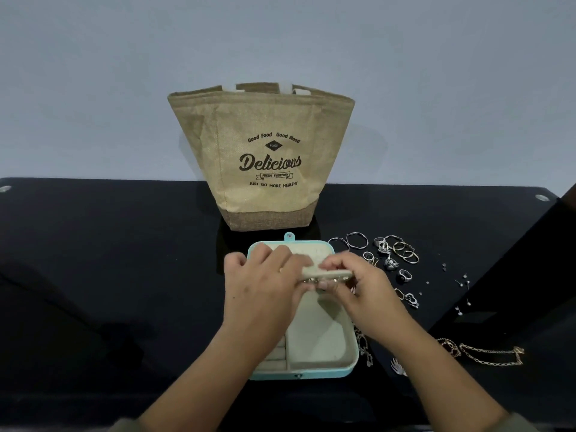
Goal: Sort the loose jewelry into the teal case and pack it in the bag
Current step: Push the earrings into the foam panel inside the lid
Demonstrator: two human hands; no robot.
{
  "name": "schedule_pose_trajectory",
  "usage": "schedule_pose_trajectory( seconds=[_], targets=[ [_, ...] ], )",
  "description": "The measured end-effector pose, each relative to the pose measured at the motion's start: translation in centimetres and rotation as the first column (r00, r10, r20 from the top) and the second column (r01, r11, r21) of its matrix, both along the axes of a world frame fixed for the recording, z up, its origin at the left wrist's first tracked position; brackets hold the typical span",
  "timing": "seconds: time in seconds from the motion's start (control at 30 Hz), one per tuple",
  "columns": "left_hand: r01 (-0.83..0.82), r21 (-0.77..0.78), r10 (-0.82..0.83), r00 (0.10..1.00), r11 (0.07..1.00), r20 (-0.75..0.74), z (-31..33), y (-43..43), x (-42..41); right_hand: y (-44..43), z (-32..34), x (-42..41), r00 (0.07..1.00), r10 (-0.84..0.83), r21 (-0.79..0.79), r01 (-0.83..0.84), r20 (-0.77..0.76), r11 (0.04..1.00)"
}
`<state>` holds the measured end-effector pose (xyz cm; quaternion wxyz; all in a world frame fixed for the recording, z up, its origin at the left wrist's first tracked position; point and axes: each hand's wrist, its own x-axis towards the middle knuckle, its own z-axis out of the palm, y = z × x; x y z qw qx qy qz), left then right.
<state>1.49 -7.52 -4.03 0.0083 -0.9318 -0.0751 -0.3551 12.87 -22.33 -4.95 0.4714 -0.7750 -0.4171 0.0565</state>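
Head view: gold chain (492, 357) lies near right on black table (93, 275), with the right forearm covering some pieces beside the case. Teal case (311, 374) sits open at centre with a beige lining. Left hand (261, 282) and right hand (358, 285) both pinch a beige padded panel (324, 272), hiding the case's middle. Loose rings (396, 251) and studs (461, 282) are scattered right of the case. Burlap bag (268, 157) stands upright just behind.

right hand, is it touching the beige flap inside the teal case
Touching. The head view shows the right hand with its fingers curled over the edge of the beige flap, pinching it above the open teal case.
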Motion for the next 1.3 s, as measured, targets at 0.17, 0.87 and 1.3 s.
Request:
schedule_pose_trajectory(
  seconds=[0.17, 0.87, 1.3],
  targets=[
    [0.088, -0.214, -0.114, 0.988, 0.973, -0.109, 0.5, 2.8, 1.7, 1.7, 0.5, 1.0, 0.979, -0.181, 0.083, 0.189, -0.096, 0.978],
    [0.186, -0.417, -0.279, 0.944, 0.890, -0.176, -0.3, -2.5, 7.0, -2.0, 1.2, 2.7, 0.936, -0.348, -0.201, 0.331, -0.052, 0.922],
    [0.284, -0.588, -0.510, 0.820, 0.757, -0.259, -1.2, -15.5, 12.6, -17.1, 0.0, 6.7, 0.804, -0.594, -0.497, 0.507, -0.021, 0.704]
  ],
)
